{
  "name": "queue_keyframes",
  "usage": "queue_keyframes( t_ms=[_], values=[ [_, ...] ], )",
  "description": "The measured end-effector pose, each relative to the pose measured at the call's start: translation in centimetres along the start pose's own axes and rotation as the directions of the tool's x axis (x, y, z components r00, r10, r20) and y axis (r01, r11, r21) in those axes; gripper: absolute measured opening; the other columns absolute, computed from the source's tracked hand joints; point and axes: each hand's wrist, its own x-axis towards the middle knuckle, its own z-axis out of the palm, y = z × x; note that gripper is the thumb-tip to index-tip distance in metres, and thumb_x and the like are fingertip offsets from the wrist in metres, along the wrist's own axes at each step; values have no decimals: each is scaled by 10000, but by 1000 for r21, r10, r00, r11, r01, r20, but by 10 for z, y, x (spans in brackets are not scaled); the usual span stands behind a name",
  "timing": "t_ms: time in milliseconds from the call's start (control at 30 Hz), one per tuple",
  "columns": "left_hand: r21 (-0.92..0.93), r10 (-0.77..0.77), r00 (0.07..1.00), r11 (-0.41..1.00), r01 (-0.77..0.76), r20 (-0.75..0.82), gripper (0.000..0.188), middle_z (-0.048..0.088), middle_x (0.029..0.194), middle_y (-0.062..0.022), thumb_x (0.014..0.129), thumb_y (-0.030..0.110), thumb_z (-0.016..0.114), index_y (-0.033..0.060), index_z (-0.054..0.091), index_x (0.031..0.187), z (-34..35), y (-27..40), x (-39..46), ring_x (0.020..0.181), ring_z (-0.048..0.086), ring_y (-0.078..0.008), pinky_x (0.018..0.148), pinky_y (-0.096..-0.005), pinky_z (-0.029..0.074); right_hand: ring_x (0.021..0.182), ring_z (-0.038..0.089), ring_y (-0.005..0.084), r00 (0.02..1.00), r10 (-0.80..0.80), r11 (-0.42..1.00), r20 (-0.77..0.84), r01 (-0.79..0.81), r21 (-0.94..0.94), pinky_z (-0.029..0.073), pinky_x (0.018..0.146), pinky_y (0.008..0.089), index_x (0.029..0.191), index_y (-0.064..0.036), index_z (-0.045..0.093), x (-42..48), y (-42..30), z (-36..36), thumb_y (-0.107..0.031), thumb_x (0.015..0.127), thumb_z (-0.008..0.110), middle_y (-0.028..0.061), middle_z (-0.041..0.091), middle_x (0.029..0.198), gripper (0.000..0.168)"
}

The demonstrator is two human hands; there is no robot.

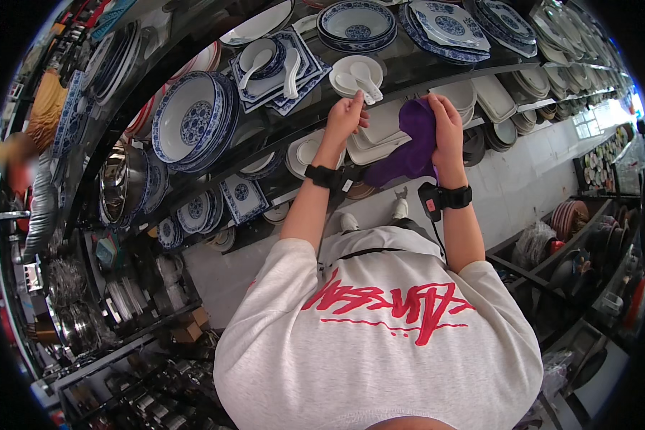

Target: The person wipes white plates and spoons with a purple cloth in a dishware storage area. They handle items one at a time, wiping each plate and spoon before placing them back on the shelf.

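Observation:
A purple cloth hangs from my right hand, its upper edge pinched between the fingers and its lower part draping to the left. My left hand is by the shelf edge with fingers curled. Its thumb tip is right beside the handles of the white ceramic spoons; whether it touches or grips one cannot be made out. Those spoons rest in a small white dish, handles pointing towards me. Left of this, blue-and-white square plates carry a patterned bowl and more white spoons.
Stacked blue-and-white bowls lean on the dark shelf at left; others stand behind. Lower tiers hold white trays and patterned plates. Pale floor runs below. More racks of wares flank me.

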Motion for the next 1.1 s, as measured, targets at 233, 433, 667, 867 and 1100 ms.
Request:
queue_keyframes(
  t_ms=[233, 433, 667, 867, 1100],
  values=[
    [-250, -133, 982, 954, 163, 131, 321, 652, 738, -68, 944, 341, 542, 29, 607, 905, 12, -6, 16, 558, 588, -103, 460, -205, 392, 775, 570, 54, 1000, 3, 1000, 16, -3, 28, 462, 696, 196, 974, -12, 626, 1, 0, -11, -193, 963, 551, -1, 628, 887, 196],
    [-259, -63, 992, 962, 89, 109, 253, 671, 798, -91, 952, 234, 512, 3, 615, 962, -1, 1, 7, 615, 604, -107, 508, -209, 418, 805, 575, 62, 999, 16, 1000, 44, -16, -15, 467, 714, 199, 1053, -5, 596, 7, 8, -13, -209, 969, 547, 13, 629, 921, 226],
    [-257, -45, 989, 963, 80, 138, 241, 680, 857, -92, 968, 169, 479, -9, 599, 1077, -12, 17, -27, 676, 619, -112, 581, -219, 460, 847, 589, 70, 991, 87, 996, 101, -89, 18, 483, 751, 209, 1139, 6, 545, 5, 18, 6, -186, 963, 557, 29, 625, 968, 260],
    [-285, 76, 986, 958, -32, 145, 234, 662, 806, -73, 977, 143, 465, -21, 587, 1091, -27, 8, -56, 629, 589, -97, 535, -208, 435, 849, 580, 68, 996, -8, 981, 89, -9, 193, 484, 752, 211, 1093, -13, 545, -4, 25, 25, -181, 971, 545, 15, 604, 972, 208],
    [-134, 126, 991, 984, -119, 46, 183, 538, 654, -3, 981, 138, 458, 18, 595, 1003, -43, 13, -94, 514, 456, -55, 453, -220, 327, 790, 547, 136, 914, -381, 782, 136, 398, -480, 451, 696, 258, 1091, -40, 525, -37, 34, 86, -135, 975, 498, 32, 584, 925, 152]
  ],
)
